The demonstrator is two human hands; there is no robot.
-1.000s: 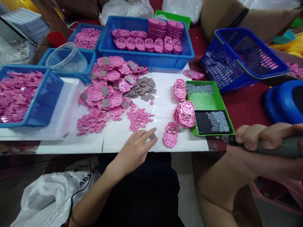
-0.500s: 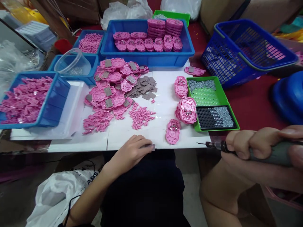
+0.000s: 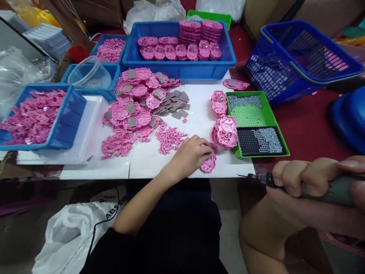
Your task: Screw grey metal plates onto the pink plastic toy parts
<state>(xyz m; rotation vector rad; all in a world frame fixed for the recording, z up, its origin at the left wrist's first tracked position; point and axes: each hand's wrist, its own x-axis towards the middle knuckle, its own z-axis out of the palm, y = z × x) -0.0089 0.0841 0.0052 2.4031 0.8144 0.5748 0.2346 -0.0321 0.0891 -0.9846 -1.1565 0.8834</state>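
Observation:
My left hand (image 3: 191,154) reaches over a pink plastic casing (image 3: 208,164) near the table's front edge. Its fingers are pinched on a small grey square plate (image 3: 211,153), mostly hidden under them, at the casing's upper part. My right hand (image 3: 310,179) is wrapped round an electric screwdriver (image 3: 327,193), held off the table's right front edge with its thin bit (image 3: 242,175) pointing left. Beyond the casing lie stacked pink casings with screws (image 3: 225,131). A heap of grey square plates (image 3: 172,103) and a pile of small pink pegs (image 3: 169,137) lie further left.
A green tray (image 3: 266,110) with screws and a black screw plate (image 3: 248,141) stands at right. Blue bins (image 3: 179,70) of pink parts line the back and left. Pink casings with plates (image 3: 134,110) are heaped mid-left. A blue basket (image 3: 285,64) stands back right.
My left hand has moved right and forward from the table edge to the pink casing, carrying the grey plate. My right hand and the screwdriver have hardly moved.

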